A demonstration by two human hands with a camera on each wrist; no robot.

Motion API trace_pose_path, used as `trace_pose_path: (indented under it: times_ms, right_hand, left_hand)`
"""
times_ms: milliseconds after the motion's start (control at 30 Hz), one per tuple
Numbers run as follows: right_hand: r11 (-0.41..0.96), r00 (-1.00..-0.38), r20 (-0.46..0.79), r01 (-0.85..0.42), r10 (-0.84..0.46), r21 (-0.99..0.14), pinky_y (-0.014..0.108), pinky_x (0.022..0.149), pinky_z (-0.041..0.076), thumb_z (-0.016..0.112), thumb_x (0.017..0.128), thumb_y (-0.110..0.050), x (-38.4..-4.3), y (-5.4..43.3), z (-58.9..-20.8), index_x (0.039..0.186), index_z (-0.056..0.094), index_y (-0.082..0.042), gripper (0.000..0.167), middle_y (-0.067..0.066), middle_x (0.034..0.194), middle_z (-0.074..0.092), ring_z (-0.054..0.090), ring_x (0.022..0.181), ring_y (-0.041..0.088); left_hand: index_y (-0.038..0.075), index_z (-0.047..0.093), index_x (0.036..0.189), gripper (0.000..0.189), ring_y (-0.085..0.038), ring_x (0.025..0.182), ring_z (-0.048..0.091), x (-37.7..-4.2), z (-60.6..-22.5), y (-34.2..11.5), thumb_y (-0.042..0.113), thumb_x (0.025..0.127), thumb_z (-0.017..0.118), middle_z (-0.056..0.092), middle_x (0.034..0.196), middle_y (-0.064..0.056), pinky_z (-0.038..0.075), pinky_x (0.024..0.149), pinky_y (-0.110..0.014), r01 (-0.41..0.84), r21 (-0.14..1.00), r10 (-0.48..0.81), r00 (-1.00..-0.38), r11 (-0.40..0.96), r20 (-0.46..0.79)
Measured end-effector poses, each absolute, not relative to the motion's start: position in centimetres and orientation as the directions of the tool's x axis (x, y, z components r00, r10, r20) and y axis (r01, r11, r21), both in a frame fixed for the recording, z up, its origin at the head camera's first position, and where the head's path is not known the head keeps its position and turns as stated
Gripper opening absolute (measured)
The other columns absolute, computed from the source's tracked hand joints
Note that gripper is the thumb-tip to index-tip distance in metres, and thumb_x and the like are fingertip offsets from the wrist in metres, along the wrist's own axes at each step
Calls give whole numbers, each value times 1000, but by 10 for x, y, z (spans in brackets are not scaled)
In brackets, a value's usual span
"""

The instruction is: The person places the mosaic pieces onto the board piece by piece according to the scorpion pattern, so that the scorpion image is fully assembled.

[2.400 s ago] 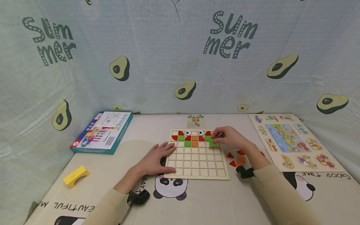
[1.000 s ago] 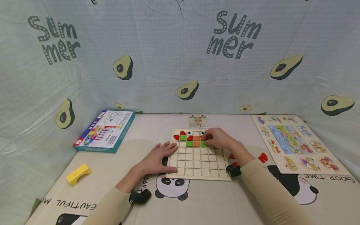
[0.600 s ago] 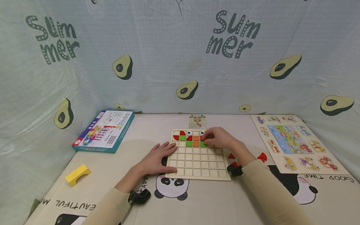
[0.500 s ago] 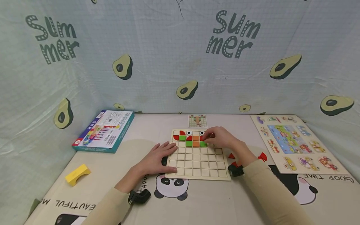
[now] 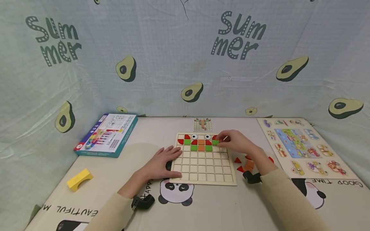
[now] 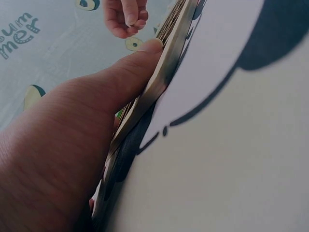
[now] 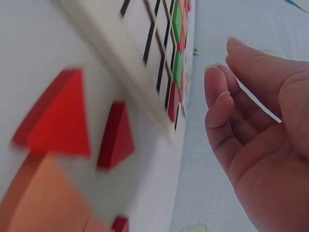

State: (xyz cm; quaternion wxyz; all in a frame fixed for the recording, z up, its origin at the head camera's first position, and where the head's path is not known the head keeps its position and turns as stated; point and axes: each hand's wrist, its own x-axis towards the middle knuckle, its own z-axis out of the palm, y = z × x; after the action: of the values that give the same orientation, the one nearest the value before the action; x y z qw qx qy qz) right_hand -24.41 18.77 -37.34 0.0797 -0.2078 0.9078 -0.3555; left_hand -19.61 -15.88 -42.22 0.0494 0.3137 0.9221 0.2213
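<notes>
- Two hands at the grid board (image 5: pixel 202 168); left hand (image 5: pixel 163 163) stays put on its left side; right hand (image 5: pixel 234 141) has backed off to the right edge
- Change: earlier the right hand was carrying a green piece by the right edge, third-row cell unfilled; now the new green tile (image 5: pixel 208 148) lies in that row, just beside the orange tile (image 5: pixel 200 148); too small to tell if fully seated
- Grip: right thumb and fingertips a narrow gap apart, nothing between them in the right wrist view; left fingers spread, laid on the board, thumb over the near edge; no piece seen in it
- Meaning: row three now reads green, orange, green; I'd call that placement made and the right hand free; tiles show in the top three rows only, so pattern judged partial
- Loose stock: red triangles (image 5: pixel 237 160) and orange pieces (image 5: pixel 248 165) just right of the board; orange back in view as the arm shifted
- Pattern card (image 5: pixel 202 124) lies behind the board; print too small to check cell by cell
</notes>
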Motion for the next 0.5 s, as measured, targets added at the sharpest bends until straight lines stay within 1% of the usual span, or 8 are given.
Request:
trace_pose_path:
  times_ms: [233, 400, 500]
  right_hand:
    - [667, -906, 1, -313, -424, -677, 36, 75, 52, 72, 95, -15, -234, 211, -375, 112, 70, -5, 20, 3, 98, 65, 61, 84, 20]
    - [677, -910, 1, -309, -414, -668, 35, 74, 52, 73, 95, -15, -224, 227, -373, 114, 69, -3, 23, 4, 98, 64, 60, 85, 21]
    - [671, -914, -7, -293, -406, -681, 33, 71, 53, 73, 95, -16, -218, 237, -373, 113, 69, -3, 23, 4, 97, 63, 60, 85, 21]
  left_hand:
    - [12, 43, 155, 90, -30, 152, 18, -197, -424, -160, 57, 84, 74, 35, 161, -7, 10, 120, -55, 565, 434, 608, -793, 702, 50]
    - [11, 43, 155, 90, -31, 152, 19, -198, -424, -160, 56, 84, 75, 35, 161, -8, 10, 120, -56, 576, 426, 616, -786, 698, 53]
    - [11, 43, 155, 90, -31, 152, 18, -198, -424, -160, 56, 84, 75, 35, 161, -8, 10, 120, -56, 575, 426, 616, -786, 698, 50]
